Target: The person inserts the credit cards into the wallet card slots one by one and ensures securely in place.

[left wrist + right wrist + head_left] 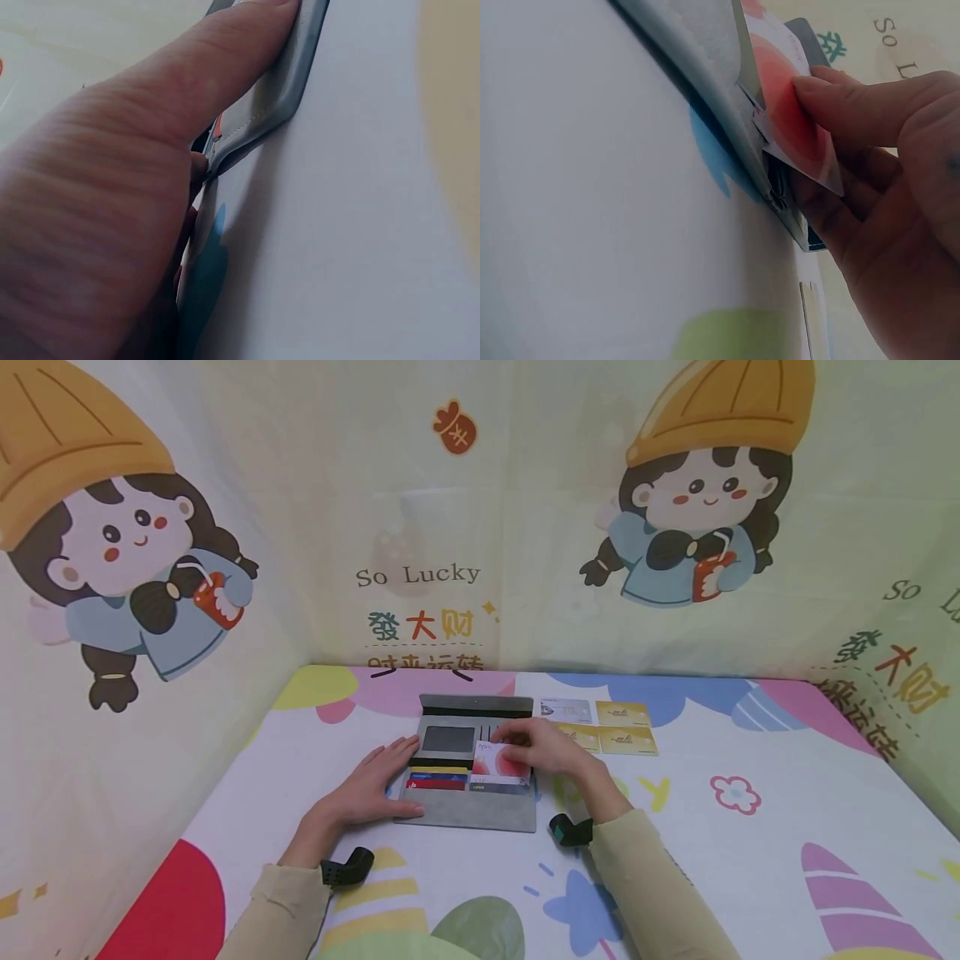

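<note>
An open grey wallet [465,812] lies on the table. My left hand [372,783] rests along its left edge, fingers outstretched, and the thumb [240,37] presses on the wallet's lower corner. At the right side, my right hand [546,746] pinches a white card with red circles [491,762] between thumb and fingers. The card's lower end overlaps the wallet's right-hand slots, where a grey-edged card marked LOGO [498,788] shows. Yellow, blue and red cards [437,784] sit in the left-hand slots. Above them is a dark window pocket [448,739].
To the wallet's right lie a silver card [566,711] and several gold cards [628,742], partly behind my right hand. The table [697,877] has a printed cloth. A patterned curtain [540,635] rises along the table's back edge and both sides.
</note>
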`<state>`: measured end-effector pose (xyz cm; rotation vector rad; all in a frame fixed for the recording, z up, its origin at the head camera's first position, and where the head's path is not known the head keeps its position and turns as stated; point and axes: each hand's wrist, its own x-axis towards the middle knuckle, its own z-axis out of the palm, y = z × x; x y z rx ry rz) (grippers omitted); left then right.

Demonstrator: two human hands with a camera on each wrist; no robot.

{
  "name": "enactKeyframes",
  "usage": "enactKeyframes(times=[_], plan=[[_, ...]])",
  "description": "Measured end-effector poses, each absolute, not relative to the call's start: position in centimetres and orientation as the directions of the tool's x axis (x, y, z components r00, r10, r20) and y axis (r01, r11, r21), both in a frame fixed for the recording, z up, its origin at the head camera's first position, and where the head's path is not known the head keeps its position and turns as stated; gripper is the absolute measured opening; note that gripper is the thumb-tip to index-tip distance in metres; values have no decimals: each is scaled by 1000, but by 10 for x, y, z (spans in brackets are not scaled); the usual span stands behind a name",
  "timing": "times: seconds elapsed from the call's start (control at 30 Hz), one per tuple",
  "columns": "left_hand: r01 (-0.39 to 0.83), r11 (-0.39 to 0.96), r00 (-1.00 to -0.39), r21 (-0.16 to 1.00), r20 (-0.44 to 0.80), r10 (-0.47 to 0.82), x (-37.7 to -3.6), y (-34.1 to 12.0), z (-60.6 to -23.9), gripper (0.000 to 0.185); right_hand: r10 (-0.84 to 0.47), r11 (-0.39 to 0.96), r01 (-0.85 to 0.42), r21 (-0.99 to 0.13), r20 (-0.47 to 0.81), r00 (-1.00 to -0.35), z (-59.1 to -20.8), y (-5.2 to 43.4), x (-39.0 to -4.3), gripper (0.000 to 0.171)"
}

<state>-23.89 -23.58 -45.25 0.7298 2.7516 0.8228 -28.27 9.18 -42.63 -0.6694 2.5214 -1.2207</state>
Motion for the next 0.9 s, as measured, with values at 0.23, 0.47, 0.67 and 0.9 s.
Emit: enactKeyframes(times=[0.23,0.47,0.67,0.9], plan=[[409,723,-862,557,-25,507,-240,-236,-454,107,-478,590,-259,-765,-72,-875,-427,90,-282,25],[410,726,-863,552,-24,505,-240,-237,-455,108,-508,599,-319,-734,-40,-860,-427,87,-283,25],[409,726,-863,552,-24,504,-240,-237,-455,108,-521,599,-344,-723,-26,-853,-427,86,-282,25],[409,725,-862,554,-25,506,-240,-237,-453,107,-475,616,-291,-732,-51,-878,-427,86,-282,26]])
